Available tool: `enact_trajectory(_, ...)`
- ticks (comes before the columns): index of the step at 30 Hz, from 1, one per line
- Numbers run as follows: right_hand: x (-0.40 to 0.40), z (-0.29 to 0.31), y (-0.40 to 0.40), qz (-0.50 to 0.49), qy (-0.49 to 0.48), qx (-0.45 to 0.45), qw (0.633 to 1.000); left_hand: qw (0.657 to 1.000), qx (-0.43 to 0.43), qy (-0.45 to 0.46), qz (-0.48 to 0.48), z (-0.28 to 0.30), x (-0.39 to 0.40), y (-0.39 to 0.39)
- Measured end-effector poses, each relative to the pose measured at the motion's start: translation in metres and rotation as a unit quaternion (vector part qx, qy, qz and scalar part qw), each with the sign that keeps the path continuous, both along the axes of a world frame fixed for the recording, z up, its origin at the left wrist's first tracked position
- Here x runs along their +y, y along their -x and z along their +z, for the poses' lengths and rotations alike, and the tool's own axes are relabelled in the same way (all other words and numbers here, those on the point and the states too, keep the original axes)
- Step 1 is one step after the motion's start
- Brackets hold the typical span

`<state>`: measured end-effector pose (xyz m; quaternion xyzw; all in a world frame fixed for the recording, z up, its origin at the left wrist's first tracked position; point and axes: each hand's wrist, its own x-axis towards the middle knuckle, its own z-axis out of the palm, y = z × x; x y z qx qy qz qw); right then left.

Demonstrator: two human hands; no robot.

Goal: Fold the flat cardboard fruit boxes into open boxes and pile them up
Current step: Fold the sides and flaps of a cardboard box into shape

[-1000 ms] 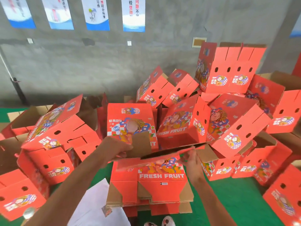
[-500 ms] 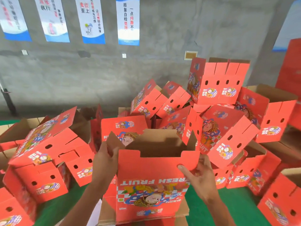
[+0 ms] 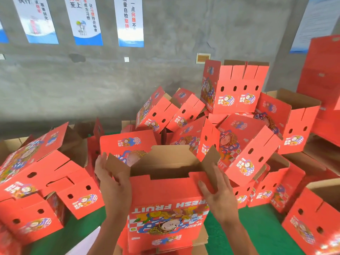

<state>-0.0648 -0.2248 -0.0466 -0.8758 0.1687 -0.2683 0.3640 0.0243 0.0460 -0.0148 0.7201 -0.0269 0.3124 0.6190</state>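
nearest the camera, at six o'clock of the view, the box in hand (image 3: 165, 203) stands upside down on the stack of flat blanks (image 3: 201, 240), its "fresh fruit" print inverted and its brown flaps (image 3: 171, 159) pointing up and open. the left hand (image 3: 114, 183) grips the left corner, thumb on the red front panel and fingers wrapped behind the brown side flap at about nine o'clock of the box. the right hand (image 3: 219, 192) lies against the right corner at three o'clock, fingers nearly straight and spread over the red edge flap, pressing more than clasping. the cardboard looks light and stiff along its panels but weak at the scored creases, so it is best held at the corners, where two walls brace each other, and the flaps pushed near their hinge lines rather than at their tips, which would likely bend or tear at the slots. the printed face looks smooth and may slide under a flat palm. the bottom flaps appear not yet tucked, so the box would probably rack sideways if squeezed unevenly. beyond it, from nine o'clock round to three, the pile of folded boxes (image 3: 244, 148) lies tumbled at all angles on the green floor (image 3: 261, 234), some on their sides, one perched high at one o'clock. farthest off, a grey concrete wall (image 3: 92, 85) carries hanging posters (image 3: 130, 21).
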Motion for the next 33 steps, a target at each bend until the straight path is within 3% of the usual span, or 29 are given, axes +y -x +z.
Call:
enact_trajectory(3, 0.002, 0.001, -0.007, 0.046, -0.002, -0.048, 0.998, 0.984, -0.014, -0.159, -0.075, 0.004, -0.002, -0.002)
enact_trajectory(6, -0.001, -0.005, -0.012, 0.128, -0.016, -0.098, 0.987, 0.904, -0.053, -0.355, -0.232, 0.001, -0.005, -0.003)
enact_trajectory(8, -0.001, -0.008, -0.014, 0.154, -0.042, -0.100, 0.982, 0.857, -0.050, -0.438, -0.265, -0.001, -0.005, -0.007)
enact_trajectory(12, -0.007, -0.012, -0.024, 0.143, 0.059, -0.147, 0.977, 0.852, -0.026, -0.467, -0.236, 0.003, -0.012, -0.026)
enact_trajectory(16, -0.011, -0.016, -0.033, 0.150, 0.020, -0.125, 0.981, 0.827, 0.029, -0.532, -0.177, 0.003, -0.025, -0.041)
enact_trajectory(22, -0.010, -0.013, -0.045, 0.181, -0.004, -0.078, 0.980, 0.905, 0.034, -0.402, -0.131, -0.003, -0.034, -0.046)
enact_trajectory(24, -0.011, -0.018, -0.050, 0.162, -0.042, -0.076, 0.983, 0.916, 0.036, -0.382, -0.117, -0.005, -0.034, -0.047)
enact_trajectory(27, -0.011, -0.023, -0.053, 0.155, -0.087, -0.092, 0.980, 0.914, -0.042, -0.373, -0.153, 0.001, -0.028, -0.049)
enact_trajectory(29, -0.012, -0.025, -0.055, 0.149, -0.112, -0.089, 0.978, 0.931, -0.077, -0.300, -0.194, 0.000, -0.022, -0.052)
enact_trajectory(31, -0.011, -0.027, -0.054, 0.155, -0.130, -0.068, 0.977, 0.943, -0.015, -0.225, -0.243, 0.001, -0.019, -0.049)
enact_trajectory(33, -0.010, -0.029, -0.054, 0.161, -0.148, -0.040, 0.975, 0.924, 0.060, -0.295, -0.236, 0.000, -0.022, -0.046)
